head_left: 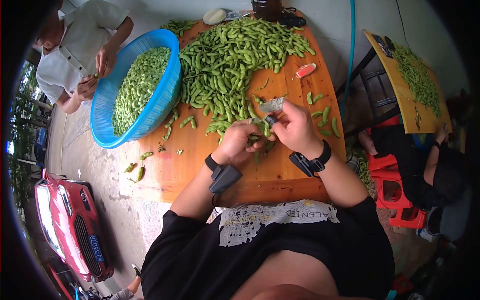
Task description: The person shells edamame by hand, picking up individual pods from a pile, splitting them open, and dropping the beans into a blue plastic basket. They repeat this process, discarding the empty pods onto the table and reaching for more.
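Filling the middle of the view, an orange wooden table [280,172], seen from above. On its far half, a broad heap of green pods [230,55], thinning out toward the near side. Overhanging the table's left edge, a blue basket [167,92], packed with more green and touching the heap's left fringe. Beyond the basket, a co-worker in a pale shirt, the co-worker's hands [102,62] close together on something small. Off to the right, well apart, a second table [397,87] under another spread of pods. Just below the heap, the left hand [239,142], fingers curled shut around a held pod [259,124]. Hard against it, the right hand [296,127], thumb and forefinger pinched together on the same pod's upper end. Strapped to the left wrist, a black device [225,177]. On the right thumb tip, a dark cap [270,120]. Just right of the right hand, a few loose pods [325,116]. Farther up, a small pink object [305,70].
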Tool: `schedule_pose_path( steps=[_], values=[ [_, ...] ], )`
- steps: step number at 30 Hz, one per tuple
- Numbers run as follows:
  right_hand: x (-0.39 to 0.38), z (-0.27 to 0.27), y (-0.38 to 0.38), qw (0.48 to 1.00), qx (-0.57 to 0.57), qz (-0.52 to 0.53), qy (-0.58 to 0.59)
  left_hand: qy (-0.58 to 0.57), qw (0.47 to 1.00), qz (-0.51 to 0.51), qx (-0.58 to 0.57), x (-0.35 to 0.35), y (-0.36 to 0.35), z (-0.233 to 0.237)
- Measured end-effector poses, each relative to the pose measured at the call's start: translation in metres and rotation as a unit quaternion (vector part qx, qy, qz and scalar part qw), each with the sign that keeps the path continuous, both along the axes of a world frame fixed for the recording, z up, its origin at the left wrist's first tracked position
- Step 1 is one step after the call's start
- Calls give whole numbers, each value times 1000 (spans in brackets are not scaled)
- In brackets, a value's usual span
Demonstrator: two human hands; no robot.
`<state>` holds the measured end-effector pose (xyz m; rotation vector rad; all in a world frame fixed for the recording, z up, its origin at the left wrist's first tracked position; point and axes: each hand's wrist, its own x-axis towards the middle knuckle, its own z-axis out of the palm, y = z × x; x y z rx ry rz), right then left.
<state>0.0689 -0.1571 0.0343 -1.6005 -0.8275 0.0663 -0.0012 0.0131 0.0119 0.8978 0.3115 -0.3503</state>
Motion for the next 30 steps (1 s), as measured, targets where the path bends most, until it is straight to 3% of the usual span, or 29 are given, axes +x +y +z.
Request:
schedule_pose_path(
  steps=[3,4,6,9,10,11,13,15,17,22,23,25,27,30],
  values=[
    [8,4,-6,995,4,-52,-84,-47,996,-72,-24,0,6,0],
    [12,9,-9,989,0,-84,-117,-37,999,-22,-28,0,6,8],
    [25,29,-38,951,-165,-131,-227,1,995,98,-17,4,17,6],
    [32,46,-57,893,-337,-139,-262,-16,961,234,-148,9,38,7],
    [40,38,-45,899,-284,-109,-316,-23,955,239,-176,10,46,4],
    [45,30,-28,898,-285,-109,-316,-22,955,239,-177,11,47,5],
    [48,11,14,957,-254,-18,-136,-15,940,277,-196,9,49,8],
    [51,-7,44,940,-309,-19,-142,-34,944,268,-190,7,56,5],
    [49,-21,64,906,-372,-38,-196,-29,945,317,-75,9,51,10],
    [33,-10,67,893,-424,-41,-143,-65,955,282,63,6,36,13],
    [33,-11,58,935,-341,-39,-92,-67,955,280,64,6,34,12],
    [44,-21,39,982,-179,10,67,-112,948,232,186,5,26,6],
    [30,8,20,953,-23,72,294,-133,938,216,237,1,9,13],
    [18,8,6,945,12,83,315,-171,948,77,256,-3,1,8]
  ],
)
